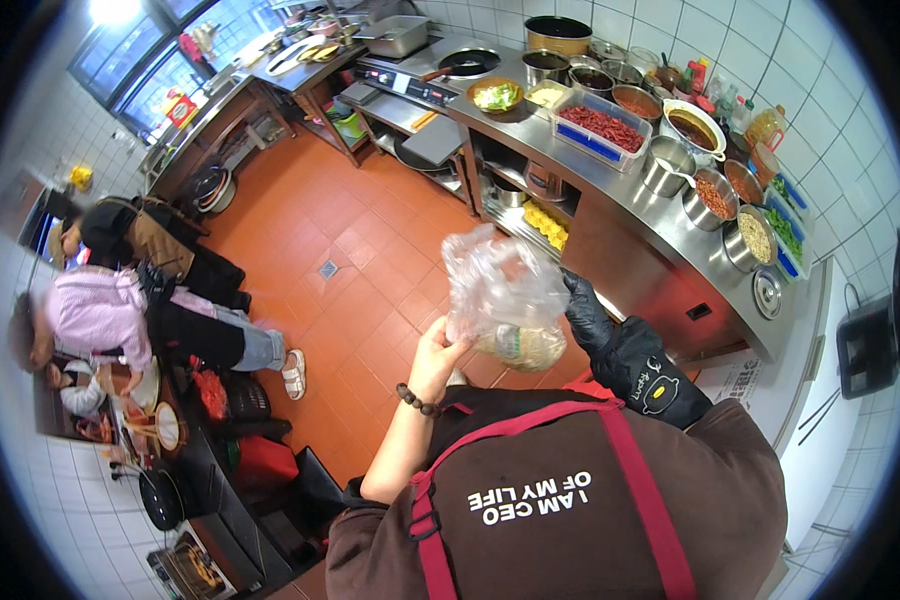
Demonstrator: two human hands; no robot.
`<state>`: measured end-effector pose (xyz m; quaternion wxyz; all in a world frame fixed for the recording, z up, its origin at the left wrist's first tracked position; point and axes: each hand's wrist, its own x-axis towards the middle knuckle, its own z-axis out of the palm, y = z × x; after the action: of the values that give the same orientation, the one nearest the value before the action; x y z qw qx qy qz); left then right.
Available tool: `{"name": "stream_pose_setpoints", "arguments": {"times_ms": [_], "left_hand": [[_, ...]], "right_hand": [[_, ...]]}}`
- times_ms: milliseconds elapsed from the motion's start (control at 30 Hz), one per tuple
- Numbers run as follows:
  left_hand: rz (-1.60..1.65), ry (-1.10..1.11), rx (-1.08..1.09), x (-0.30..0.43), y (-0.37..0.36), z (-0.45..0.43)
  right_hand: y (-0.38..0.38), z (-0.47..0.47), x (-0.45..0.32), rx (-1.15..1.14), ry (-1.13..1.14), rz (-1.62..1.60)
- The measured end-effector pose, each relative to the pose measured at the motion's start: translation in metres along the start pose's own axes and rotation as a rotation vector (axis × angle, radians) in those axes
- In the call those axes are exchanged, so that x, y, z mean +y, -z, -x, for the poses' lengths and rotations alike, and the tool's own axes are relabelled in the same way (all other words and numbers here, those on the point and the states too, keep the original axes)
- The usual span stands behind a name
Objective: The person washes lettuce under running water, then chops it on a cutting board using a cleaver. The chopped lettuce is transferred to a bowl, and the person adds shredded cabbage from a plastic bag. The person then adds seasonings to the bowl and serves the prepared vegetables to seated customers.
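A crumpled clear plastic bag point(499, 281) is stretched between my two hands, above the tiled floor. My bare left hand point(441, 351), with a beaded bracelet at its wrist, pinches the bag's lower left edge between thumb and fingers. My right hand point(589, 307), in a black glove with a black sleeve cover, is at the bag's right edge; its fingertips are partly hidden behind the plastic. Low in the bag, or just under it, shows a pale rounded bundle point(532, 346) with a green-marked wrapping; its exact contents cannot be told.
Ahead and right runs a steel counter point(540, 139) with a tub of dried red chillies point(600, 127), pots of sauces and a frying pan point(469, 64). Egg trays point(546, 225) sit on its lower shelf. Two people point(97, 300) bend over a worktop at left. A floor drain point(328, 269) lies ahead.
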<state>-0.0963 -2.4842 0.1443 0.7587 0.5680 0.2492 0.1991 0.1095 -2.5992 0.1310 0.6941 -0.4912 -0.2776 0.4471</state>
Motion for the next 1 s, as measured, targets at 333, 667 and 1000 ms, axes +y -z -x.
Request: {"name": "stream_pose_setpoints", "arguments": {"times_ms": [333, 667, 1000], "left_hand": [[0.374, 0.143, -0.504, 0.028, 0.073, -0.172], [-0.482, -0.094, -0.579, 0.119, 0.107, -0.307], [-0.263, 0.148, -0.069, 0.098, 0.086, -0.380]], "right_hand": [[0.012, -0.125, -0.014, -0.016, -0.049, 0.261], [0.009, -0.261, -0.010, -0.089, -0.034, 0.530], [0.004, -0.360, -0.080, -0.021, 0.519, 0.651]]}}
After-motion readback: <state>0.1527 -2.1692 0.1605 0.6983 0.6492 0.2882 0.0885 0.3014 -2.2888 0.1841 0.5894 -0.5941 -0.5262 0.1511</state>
